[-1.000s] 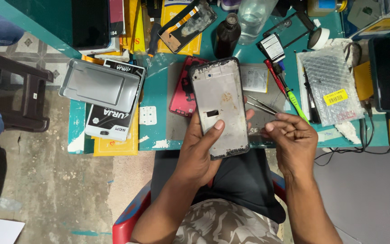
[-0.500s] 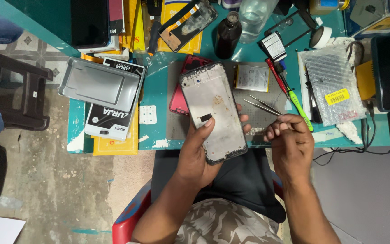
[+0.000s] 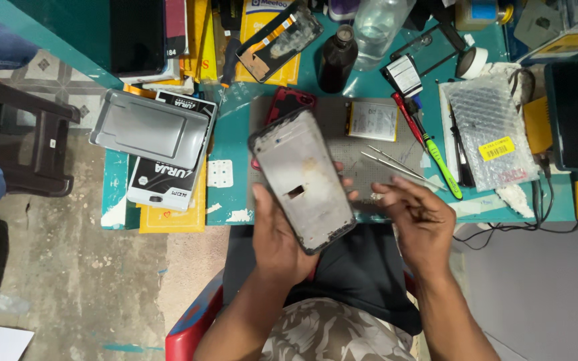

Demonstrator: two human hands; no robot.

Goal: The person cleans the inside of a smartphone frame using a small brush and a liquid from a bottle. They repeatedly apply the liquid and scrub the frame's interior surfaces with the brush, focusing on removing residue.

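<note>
The left hand (image 3: 279, 237) grips one phone frame (image 3: 302, 179), a silver-grey shell with a dark rim and a small rectangular cut-out near its middle. The palm is under the lower end, the thumb is on the left edge, and fingertips show past the right edge. The frame is tilted, its top leaning to the left, and is held up above the near edge of the worktop (image 3: 235, 127) rather than lying on it.

The right hand (image 3: 417, 220) is just beside the frame, not touching it. Its fingers are loosely spread and slightly curled and it holds nothing. It hovers over the front edge of the worktop, near one pair of metal tweezers (image 3: 396, 166) that lies on a grey mat (image 3: 332, 113).

On that mat there is also one flat battery (image 3: 372, 120), pale with a yellow border. To its right lie two screwdrivers side by side, one with a red handle (image 3: 406, 115) and one with a green handle (image 3: 444, 168). Further right sits one bubble-wrap pouch (image 3: 493, 130) with a yellow label. At the back stand two bottles: one dark bottle (image 3: 337, 59) and one clear plastic bottle (image 3: 376, 23). A red phone case (image 3: 287, 101) shows behind the top of the frame. To the left, one grey tray (image 3: 148, 128) lies across a pile of flat boxes, and one small white card (image 3: 220, 173) lies on the teal surface.
</note>
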